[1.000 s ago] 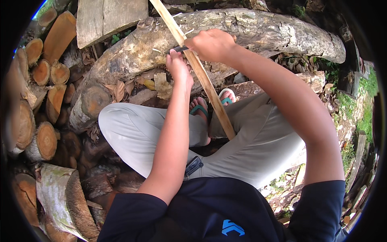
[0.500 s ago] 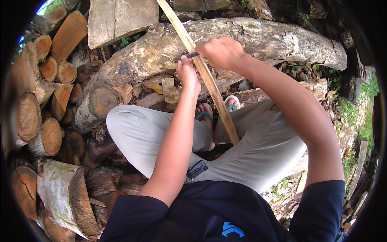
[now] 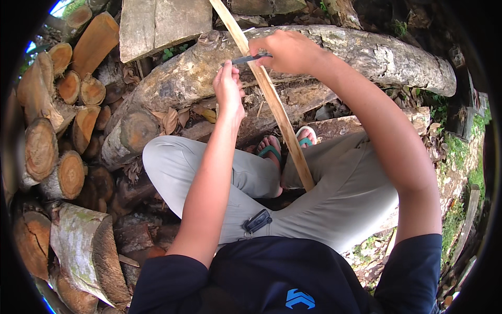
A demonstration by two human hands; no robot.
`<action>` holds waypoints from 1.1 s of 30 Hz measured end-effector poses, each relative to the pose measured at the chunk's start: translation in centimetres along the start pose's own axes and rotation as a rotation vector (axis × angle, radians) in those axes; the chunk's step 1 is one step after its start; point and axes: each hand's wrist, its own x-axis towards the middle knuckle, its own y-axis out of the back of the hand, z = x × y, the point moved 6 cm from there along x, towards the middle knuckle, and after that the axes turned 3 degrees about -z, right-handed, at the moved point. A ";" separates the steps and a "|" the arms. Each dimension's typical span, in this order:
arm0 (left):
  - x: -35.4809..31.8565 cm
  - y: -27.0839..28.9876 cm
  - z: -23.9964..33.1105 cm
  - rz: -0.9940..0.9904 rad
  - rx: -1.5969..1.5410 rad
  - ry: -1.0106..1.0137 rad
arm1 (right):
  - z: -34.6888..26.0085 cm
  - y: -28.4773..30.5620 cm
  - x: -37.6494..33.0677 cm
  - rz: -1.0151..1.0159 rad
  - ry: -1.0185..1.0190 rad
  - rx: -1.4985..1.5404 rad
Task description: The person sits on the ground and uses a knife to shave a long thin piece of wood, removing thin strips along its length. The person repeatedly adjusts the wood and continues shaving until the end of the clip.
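Note:
A long pale wooden strip (image 3: pixel 277 118) runs from the top of the view down to my lap, its lower end resting on my grey trousers. A dark knife (image 3: pixel 246 59) lies across the strip near its upper part. My right hand (image 3: pixel 285 52) is closed on the knife's handle, to the right of the strip. On the strip's left, my left hand (image 3: pixel 228 89) has its fingers closed at the tip end of the blade. I sit with legs folded, my feet in green-strapped sandals (image 3: pixel 272 149).
A thick mossy log (image 3: pixel 366 49) lies across in front of me. Several cut firewood logs (image 3: pixel 63 136) are stacked at the left, with a flat plank (image 3: pixel 162 21) above them. Dry leaves and wood scraps lie on the ground, and grass grows at the right edge.
Both hands and the knife slid a little down the strip toward me, then back up. The strip stays leaning on my lap.

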 end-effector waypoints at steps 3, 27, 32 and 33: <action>-1.3 1.9 2.5 0.156 0.008 -0.071 | 1.0 0.6 -0.3 0.083 -0.062 -0.046; 5.4 -1.3 5.1 -0.257 1.254 -0.630 | 2.5 -3.1 2.1 -0.161 -0.208 -0.237; 6.3 -0.8 4.5 -0.291 1.107 -0.529 | 2.8 -3.1 2.0 -0.159 -0.250 -0.193; 6.3 -0.8 4.4 -0.291 1.101 -0.523 | 2.9 -3.2 1.9 -0.159 -0.253 -0.189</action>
